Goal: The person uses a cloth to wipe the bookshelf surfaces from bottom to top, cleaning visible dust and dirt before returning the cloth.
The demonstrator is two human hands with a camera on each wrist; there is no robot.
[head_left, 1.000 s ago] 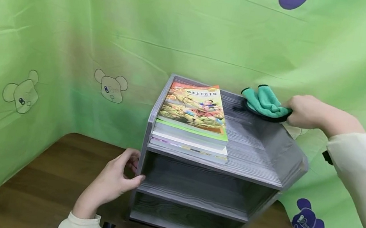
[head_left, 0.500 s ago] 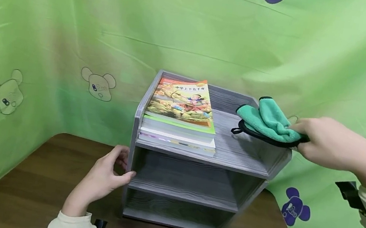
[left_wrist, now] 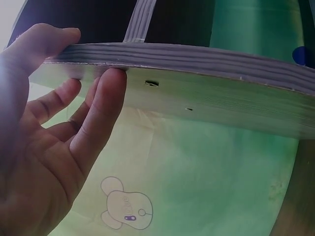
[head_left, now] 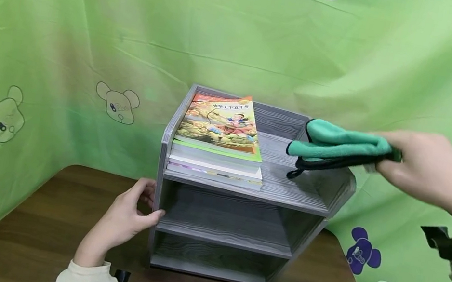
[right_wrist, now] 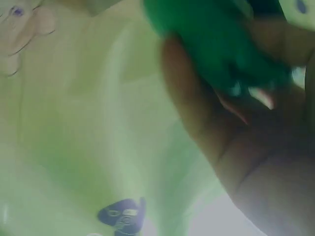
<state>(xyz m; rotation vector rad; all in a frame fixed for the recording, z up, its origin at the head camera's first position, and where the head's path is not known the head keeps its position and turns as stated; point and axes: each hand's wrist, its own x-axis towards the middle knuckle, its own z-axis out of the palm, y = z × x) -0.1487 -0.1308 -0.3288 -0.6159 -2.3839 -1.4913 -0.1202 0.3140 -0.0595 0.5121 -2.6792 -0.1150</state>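
A small grey wood-grain bookshelf (head_left: 221, 242) stands on the brown table, with a stack of books (head_left: 222, 123) on the left of its top. My left hand (head_left: 119, 222) grips the shelf's left side panel (left_wrist: 197, 59), thumb on the front edge and fingertips against the outer face. Above the top board's right part, my right hand (head_left: 427, 171) pinches a folded green cloth (head_left: 339, 143) with black edging and a small black loop. Thumb and fingers close round the bunched cloth (right_wrist: 211, 44) in the blurred right wrist view.
Below the top are two open compartments, parted by a middle shelf board (head_left: 224, 240). A low raised rim (head_left: 346, 188) bounds the top at the right. Green curtain (head_left: 268, 35) with cartoon figures hangs behind and at both sides of the table (head_left: 56, 223).
From the top's back right, my right hand has drawn the cloth nearer and lifted it; the cloth's folds have turned. The view has shifted slightly. My left hand keeps its grip on the panel.
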